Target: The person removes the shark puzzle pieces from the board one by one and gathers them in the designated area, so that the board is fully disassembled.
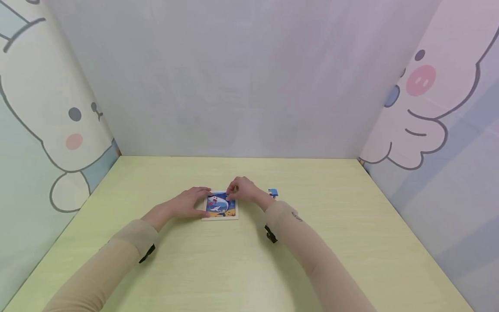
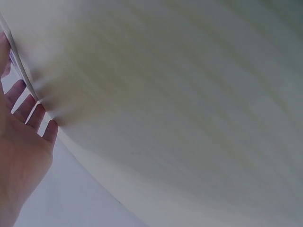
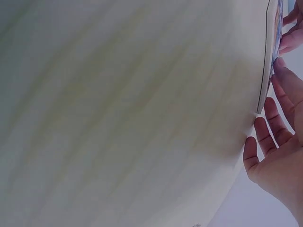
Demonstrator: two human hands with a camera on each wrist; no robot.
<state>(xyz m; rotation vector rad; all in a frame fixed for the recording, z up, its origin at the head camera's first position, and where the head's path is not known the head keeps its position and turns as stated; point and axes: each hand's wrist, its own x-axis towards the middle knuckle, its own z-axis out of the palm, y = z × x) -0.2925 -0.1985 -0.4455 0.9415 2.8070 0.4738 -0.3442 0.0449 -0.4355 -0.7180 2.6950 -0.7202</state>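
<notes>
A small square jigsaw puzzle (image 1: 219, 207) in a pale frame lies flat on the table, showing a white whale over blue water and yellow sand. My left hand (image 1: 189, 203) rests at its left side, fingers extended at the upper left corner and thumb on the lower left. At the upper right of the picture, my right hand (image 1: 244, 189) pinches what looks like a blue puzzle piece (image 1: 228, 199), mostly hidden by the fingertips. The left wrist view catches the left fingers (image 2: 35, 116) by the frame's edge. Right fingers (image 3: 270, 120) show beside the frame in the right wrist view.
A loose blue puzzle piece (image 1: 273, 192) lies on the table just beyond the right wrist. The pale yellow table (image 1: 218, 264) meets a grey backdrop (image 1: 241, 86) behind, with cartoon-printed panels on both sides.
</notes>
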